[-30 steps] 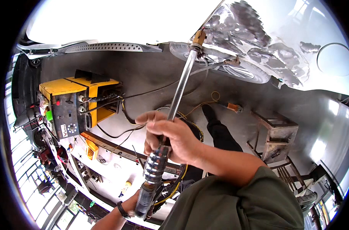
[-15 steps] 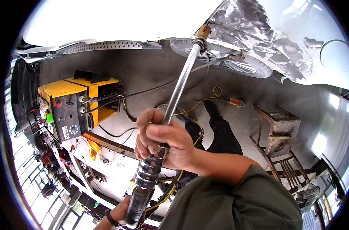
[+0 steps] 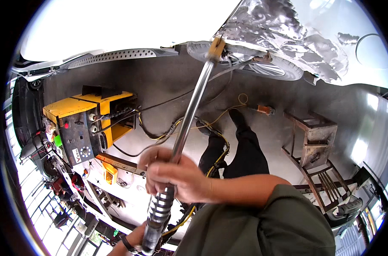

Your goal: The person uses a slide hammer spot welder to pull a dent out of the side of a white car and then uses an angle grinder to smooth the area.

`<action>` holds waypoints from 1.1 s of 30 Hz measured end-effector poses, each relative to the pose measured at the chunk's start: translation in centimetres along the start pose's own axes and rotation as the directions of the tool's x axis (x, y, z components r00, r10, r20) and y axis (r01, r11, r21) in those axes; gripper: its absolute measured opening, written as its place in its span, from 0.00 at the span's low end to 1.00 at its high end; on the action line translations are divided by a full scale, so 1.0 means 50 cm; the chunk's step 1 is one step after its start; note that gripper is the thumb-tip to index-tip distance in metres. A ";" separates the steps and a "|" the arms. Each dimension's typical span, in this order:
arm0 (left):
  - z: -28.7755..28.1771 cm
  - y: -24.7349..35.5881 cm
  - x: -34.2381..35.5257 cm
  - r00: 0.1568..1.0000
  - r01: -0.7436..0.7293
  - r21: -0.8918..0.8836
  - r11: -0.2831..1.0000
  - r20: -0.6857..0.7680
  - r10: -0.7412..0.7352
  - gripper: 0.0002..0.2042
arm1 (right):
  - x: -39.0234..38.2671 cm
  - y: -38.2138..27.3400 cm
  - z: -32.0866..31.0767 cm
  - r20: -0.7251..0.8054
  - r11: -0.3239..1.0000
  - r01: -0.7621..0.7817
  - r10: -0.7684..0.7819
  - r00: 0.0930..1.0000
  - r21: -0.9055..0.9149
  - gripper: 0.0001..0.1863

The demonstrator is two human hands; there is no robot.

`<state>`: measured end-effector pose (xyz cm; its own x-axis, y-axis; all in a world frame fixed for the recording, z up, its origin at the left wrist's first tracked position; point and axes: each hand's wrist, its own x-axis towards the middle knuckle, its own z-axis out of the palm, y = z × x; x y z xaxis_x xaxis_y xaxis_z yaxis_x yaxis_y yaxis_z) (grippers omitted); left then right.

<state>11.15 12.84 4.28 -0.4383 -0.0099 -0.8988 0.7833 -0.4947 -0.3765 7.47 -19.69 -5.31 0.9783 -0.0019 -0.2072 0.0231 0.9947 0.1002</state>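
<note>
A slide hammer [image 3: 194, 106], a long chromed rod with a brass-coloured end piece [image 3: 216, 48], slants from me toward the car. Around its lower rod, just above the ringed metal section, my right hand [image 3: 174, 176] is closed. My left hand [image 3: 137, 237], with a dark wristband, is at the handle end near the bottom edge; its fingers are partly hidden behind the handle but seem wrapped round it. The end piece lies by the lower edge of the white car's bare-metal, dented panel [image 3: 266, 25], above the wheel [image 3: 273, 70]. Whether it touches the panel, I cannot tell.
A yellow welder-like machine [image 3: 74, 109] with cables stands at left. Black and yellow cables [image 3: 221, 155] run across the floor past my legs [image 3: 247, 149]. An orange power tool [image 3: 265, 110] lies beyond my feet. A worn metal-and-wood stool [image 3: 317, 145] stands at right.
The slide hammer's end piece has shifted left and slightly toward me. My right hand has moved down and left with the rod, and the ringed section has shifted lower.
</note>
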 end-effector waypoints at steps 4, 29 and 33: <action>-0.036 -0.039 0.042 0.994 -0.037 -0.017 0.999 -0.101 0.035 0.15 | 0.003 0.025 -0.025 0.003 0.998 -0.066 0.066 0.998 -0.014 0.12; 0.102 0.055 0.102 0.992 -0.054 -0.272 0.961 0.095 0.082 0.14 | 0.015 -0.096 -0.045 -0.100 0.985 -0.080 0.065 0.993 -0.156 0.13; 0.120 0.063 0.087 0.989 -0.117 -0.162 0.980 0.076 0.130 0.14 | 0.008 -0.103 -0.036 -0.121 0.984 -0.079 0.060 0.991 -0.162 0.13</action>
<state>9.07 6.03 0.54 -0.3646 -0.1404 -0.9205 0.8902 -0.3425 -0.3004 7.36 -24.61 -7.63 0.9457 0.0701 -0.3175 -0.0881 0.9952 -0.0426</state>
